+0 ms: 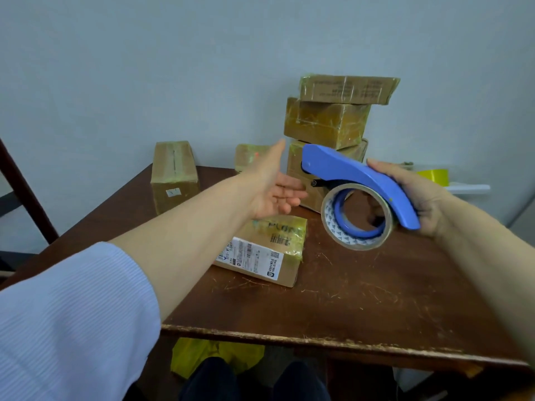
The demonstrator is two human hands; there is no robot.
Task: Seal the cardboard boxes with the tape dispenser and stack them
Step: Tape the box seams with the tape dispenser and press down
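My right hand [417,195] grips the blue tape dispenser [356,180] by its handle, held above the brown table [362,290], its roll of tape [357,217] hanging below. My left hand [272,183] is open, fingers stretched out toward a stack of three taped cardboard boxes [333,123] at the back; it holds nothing. A flat box with a white shipping label [269,250] lies on the table under my left forearm. Another taped box [173,175] stands upright at the back left, and a small box [252,156] sits behind my left hand.
A grey wall runs behind the table. A yellow tape roll [434,176] rests on a white surface at the right. A dark wooden frame [26,192] leans at the left. Yellow crumpled material [214,354] lies on the floor below the table's front edge.
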